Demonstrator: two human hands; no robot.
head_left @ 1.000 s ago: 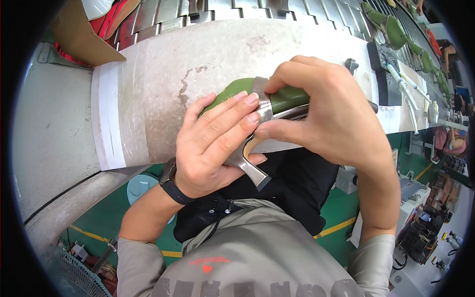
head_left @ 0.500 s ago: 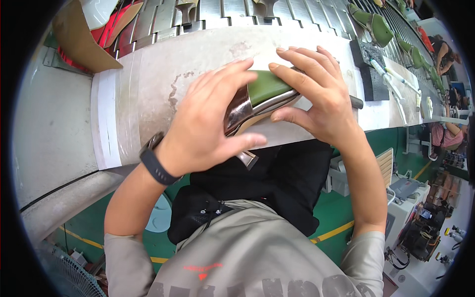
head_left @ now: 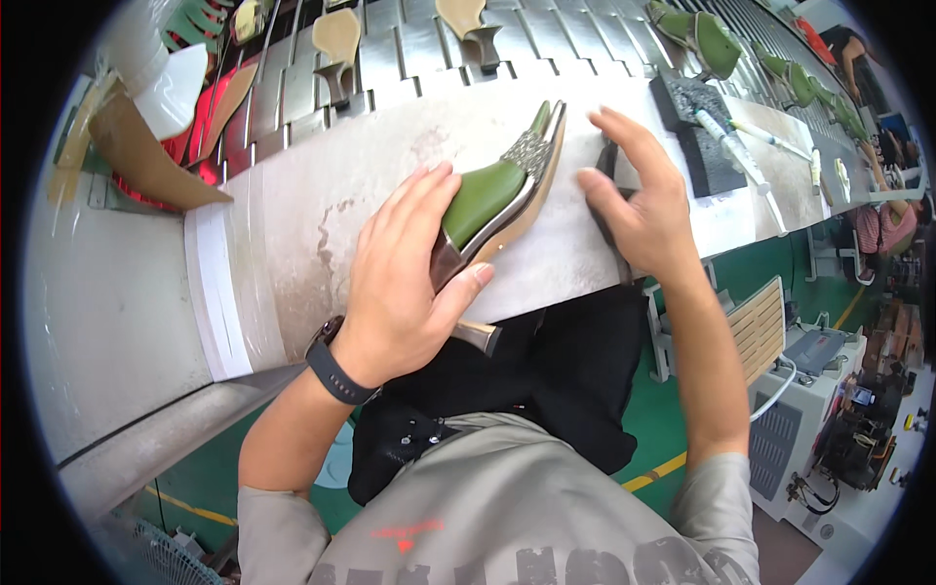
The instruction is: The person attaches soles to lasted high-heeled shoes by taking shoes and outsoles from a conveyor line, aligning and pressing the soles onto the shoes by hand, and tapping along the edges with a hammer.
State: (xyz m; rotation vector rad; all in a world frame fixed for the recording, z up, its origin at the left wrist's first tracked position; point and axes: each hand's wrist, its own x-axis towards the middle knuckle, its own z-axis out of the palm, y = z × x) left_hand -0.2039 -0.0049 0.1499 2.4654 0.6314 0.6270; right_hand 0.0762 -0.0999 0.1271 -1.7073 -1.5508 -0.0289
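A green high-heeled shoe (head_left: 483, 202) with a grey textured band near its pointed toe lies tilted on the worktable, toe away from me. My left hand (head_left: 395, 278) is wrapped round its dark brown heel end, and the slim heel (head_left: 476, 337) sticks out below my thumb past the table edge. To the right, my right hand (head_left: 645, 200) is apart from the shoe, thumb and index finger spread. It is over a long dark tool (head_left: 604, 210) on the table; the hand hides part of the tool, so its kind cannot be made out.
Beyond the pale worktable (head_left: 292, 224) runs a slatted metal conveyor (head_left: 405, 58) with tan heeled soles (head_left: 336, 39) and more green shoes (head_left: 717, 44). A black block (head_left: 707, 146) and a white brush-like tool (head_left: 746, 161) lie at right. A brown curved sheet (head_left: 146, 156) stands at left.
My right hand has left the shoe's toe and moved to the dark tool. The shoe, in my left hand, has turned so its toe points away from me.
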